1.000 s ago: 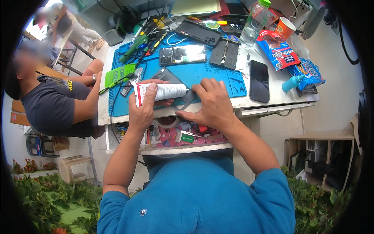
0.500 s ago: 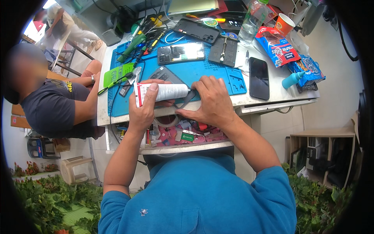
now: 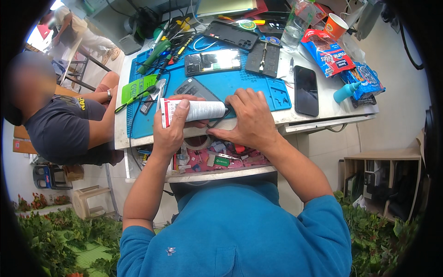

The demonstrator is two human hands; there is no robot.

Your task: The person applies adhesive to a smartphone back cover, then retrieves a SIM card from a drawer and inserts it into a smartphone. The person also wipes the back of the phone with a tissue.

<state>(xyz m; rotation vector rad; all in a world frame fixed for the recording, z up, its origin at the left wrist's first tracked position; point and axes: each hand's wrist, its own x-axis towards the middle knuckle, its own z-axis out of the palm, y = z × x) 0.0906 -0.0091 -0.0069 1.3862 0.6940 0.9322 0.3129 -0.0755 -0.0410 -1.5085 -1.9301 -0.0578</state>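
A white tube with a red band (image 3: 199,111) lies in my left hand (image 3: 171,121), which is closed around its flat end. The tube's dark nozzle points right, toward the edge of a dark grey phone back cover (image 3: 195,88) with camera holes. My right hand (image 3: 250,117) pinches the right end of that cover between thumb and fingers. Much of the cover is hidden beneath the tube and my left fingers. Behind it, on a blue mat (image 3: 240,81), rests an opened phone (image 3: 213,62) with its insides showing.
A black phone (image 3: 306,90), snack packets (image 3: 325,53), a teal dropper bottle (image 3: 346,92) and a clear bottle (image 3: 295,30) stand or lie at right. Screwdrivers and cables crowd the left. Below is an open drawer of small parts (image 3: 221,160). Another person (image 3: 62,122) sits at left.
Almost nothing differs. The tube and my left hand sit very slightly farther right, while my right hand keeps its pinch on the cover.
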